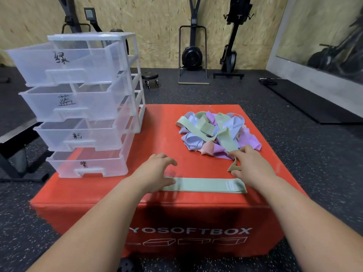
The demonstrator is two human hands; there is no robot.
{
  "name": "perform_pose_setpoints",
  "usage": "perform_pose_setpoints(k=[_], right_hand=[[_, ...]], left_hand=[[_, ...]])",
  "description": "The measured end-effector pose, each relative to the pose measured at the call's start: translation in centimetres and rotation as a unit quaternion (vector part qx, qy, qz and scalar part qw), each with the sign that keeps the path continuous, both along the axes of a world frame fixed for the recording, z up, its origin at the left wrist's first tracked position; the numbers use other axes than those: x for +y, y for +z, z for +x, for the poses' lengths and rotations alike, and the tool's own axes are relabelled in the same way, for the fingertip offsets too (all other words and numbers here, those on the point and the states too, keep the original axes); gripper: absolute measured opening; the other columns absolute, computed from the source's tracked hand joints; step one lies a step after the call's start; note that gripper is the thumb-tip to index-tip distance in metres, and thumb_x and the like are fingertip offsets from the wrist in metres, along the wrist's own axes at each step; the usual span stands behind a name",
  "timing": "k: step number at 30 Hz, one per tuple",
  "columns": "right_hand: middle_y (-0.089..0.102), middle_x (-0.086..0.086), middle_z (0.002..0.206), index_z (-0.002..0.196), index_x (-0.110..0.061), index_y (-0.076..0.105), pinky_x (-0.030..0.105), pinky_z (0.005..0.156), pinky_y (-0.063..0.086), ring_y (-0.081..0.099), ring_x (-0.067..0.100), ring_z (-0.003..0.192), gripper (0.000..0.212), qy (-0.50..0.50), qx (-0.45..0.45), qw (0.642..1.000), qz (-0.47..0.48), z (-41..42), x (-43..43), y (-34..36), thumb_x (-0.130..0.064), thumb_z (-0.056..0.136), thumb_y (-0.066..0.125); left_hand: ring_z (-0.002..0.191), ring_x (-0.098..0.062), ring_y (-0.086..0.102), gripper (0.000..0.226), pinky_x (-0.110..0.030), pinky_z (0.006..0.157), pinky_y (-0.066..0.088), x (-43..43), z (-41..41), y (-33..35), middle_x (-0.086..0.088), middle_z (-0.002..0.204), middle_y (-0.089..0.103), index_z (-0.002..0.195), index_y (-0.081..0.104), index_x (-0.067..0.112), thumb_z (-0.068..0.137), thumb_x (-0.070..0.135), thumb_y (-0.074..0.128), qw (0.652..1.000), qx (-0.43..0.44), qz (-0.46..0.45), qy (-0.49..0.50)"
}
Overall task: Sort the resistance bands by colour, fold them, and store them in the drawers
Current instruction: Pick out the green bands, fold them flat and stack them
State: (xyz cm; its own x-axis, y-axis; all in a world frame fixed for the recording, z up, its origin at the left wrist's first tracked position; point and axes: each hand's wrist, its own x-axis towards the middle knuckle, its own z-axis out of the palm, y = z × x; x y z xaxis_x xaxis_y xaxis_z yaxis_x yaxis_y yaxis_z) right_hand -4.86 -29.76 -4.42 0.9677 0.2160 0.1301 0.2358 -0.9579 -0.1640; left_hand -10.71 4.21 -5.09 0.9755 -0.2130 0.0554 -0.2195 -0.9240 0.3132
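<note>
A green resistance band (204, 185) lies flat and stretched out along the front of the red soft box (157, 122). My left hand (157, 169) rests over its left end, fingers spread. My right hand (250, 164) sits near its right end and pinches a loop of another green band (234, 167) at the edge of the pile. The pile of green, lilac, blue and pink bands (216, 132) lies tangled at the box's back right. A clear plastic drawer unit (82, 103) stands on the left, its drawers pulled out and showing no bands.
The red box stands on dark speckled gym flooring. A black bench (13, 146) is at the left. Exercise machines (193, 54) and a small wheeled stool (150, 79) stand by the back wall. A black mat (314, 103) lies at the right.
</note>
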Motion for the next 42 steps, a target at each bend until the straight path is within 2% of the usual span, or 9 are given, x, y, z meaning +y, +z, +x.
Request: perform_pose_setpoints(k=[7, 11, 15, 20, 26, 32, 34, 36, 42], right_hand=[[0.046, -0.005, 0.146, 0.131, -0.048, 0.062, 0.041, 0.09, 0.05, 0.04, 0.026, 0.13, 0.048, -0.041, -0.084, 0.992, -0.085, -0.2, 0.4, -2.3, -0.038, 0.086, 0.074], [0.066, -0.011, 0.121, 0.098, -0.037, 0.077, 0.039, 0.084, 0.045, 0.051, 0.024, 0.116, 0.023, -0.039, -0.122, 0.988, -0.085, 2.3, -0.4, -2.3, -0.055, 0.083, 0.077], [0.073, -0.012, 0.101, 0.092, -0.03, 0.08, 0.035, 0.088, 0.046, 0.06, 0.02, 0.102, 0.015, 0.024, -0.176, 0.973, 0.145, 4.0, -0.2, 0.9, -0.041, 0.082, 0.085], [0.073, -0.028, 0.093, 0.095, -0.035, 0.079, 0.01, 0.084, 0.04, 0.062, -0.01, 0.096, 0.013, 0.043, -0.117, 0.926, 0.356, 4.1, 1.5, 3.5, -0.025, 0.087, 0.081], [0.079, -0.014, 0.094, 0.106, -0.023, 0.08, 0.02, 0.084, 0.054, 0.072, 0.001, 0.092, 0.014, 0.052, -0.064, 0.861, 0.502, 4.7, 4.1, 4.5, -0.02, 0.092, 0.078], [0.081, -0.006, 0.092, 0.102, -0.022, 0.075, 0.015, 0.077, 0.055, 0.075, 0.004, 0.089, 0.015, 0.066, -0.002, 0.78, 0.622, 3.7, 5.8, 5.4, -0.012, 0.091, 0.078], [0.081, -0.001, 0.095, 0.107, -0.018, 0.075, 0.021, 0.082, 0.058, 0.076, 0.01, 0.094, 0.018, 0.072, 0.003, 0.786, 0.614, 3.5, 6.3, 5.5, -0.012, 0.091, 0.079], [0.08, 0.002, 0.099, 0.117, -0.017, 0.072, 0.026, 0.087, 0.06, 0.076, 0.015, 0.097, 0.027, 0.086, 0.026, 0.805, 0.586, 3.4, 6.4, 5.3, -0.01, 0.091, 0.079], [0.08, -0.006, 0.098, 0.12, -0.025, 0.072, 0.042, 0.094, 0.058, 0.074, 0.009, 0.097, 0.033, 0.094, 0.04, 0.863, 0.494, 3.0, 6.4, 5.0, -0.016, 0.09, 0.081]], left_hand=[[0.125, -0.023, 0.049, 0.058, -0.041, 0.106, 0.046, -1.2, 1.3, 0.5, 0.004, 0.13, 0.057, 0.141, 0.058, 0.034, 0.088, 0.048, 0.078, 1.0, -0.005, -0.006, -0.014], [0.124, -0.021, 0.052, 0.057, -0.04, 0.106, 0.046, -1.8, 2.6, 0.0, 0.005, 0.131, 0.059, 0.14, 0.06, 0.034, 0.088, 0.047, 0.078, 1.0, -0.001, -0.014, -0.007], [0.11, -0.014, 0.061, 0.048, -0.035, 0.098, 0.049, -3.4, 4.0, 1.1, 0.009, 0.122, 0.065, 0.134, 0.065, 0.031, 0.09, 0.041, 0.079, 0.997, -0.016, -0.08, -0.005], [0.085, -0.004, 0.07, 0.032, -0.035, 0.088, 0.058, -7.6, 5.7, 3.3, 0.017, 0.094, 0.075, 0.128, 0.067, 0.034, 0.097, 0.037, 0.073, 0.961, -0.026, -0.274, 0.0], [0.091, -0.02, 0.075, 0.044, -0.042, 0.088, 0.061, -10.4, 6.6, 4.1, 0.011, 0.106, 0.076, 0.143, 0.057, 0.038, 0.101, 0.032, 0.07, 0.896, -0.012, -0.444, 0.008], [0.087, -0.017, 0.073, 0.022, -0.049, 0.088, 0.061, -10.0, 7.1, 4.4, 0.012, 0.1, 0.076, 0.119, 0.073, 0.031, 0.096, 0.029, 0.074, 0.883, -0.049, -0.466, 0.03], [0.077, -0.014, 0.068, 0.005, -0.045, 0.081, 0.06, -9.8, 7.0, 4.5, 0.008, 0.087, 0.076, 0.101, 0.076, 0.026, 0.097, 0.023, 0.074, 0.883, -0.052, -0.466, 0.026], [0.07, -0.012, 0.062, 0.007, -0.04, 0.071, 0.056, -9.6, 7.0, 4.4, 0.008, 0.073, 0.069, 0.091, 0.074, 0.023, 0.098, 0.021, 0.073, 0.869, -0.055, -0.49, 0.043], [0.072, -0.008, 0.065, 0.005, -0.022, 0.064, 0.05, -8.5, 6.7, 4.6, -0.008, 0.086, 0.078, 0.103, 0.076, 0.017, 0.1, 0.017, 0.072, 0.836, -0.068, -0.539, 0.081]])
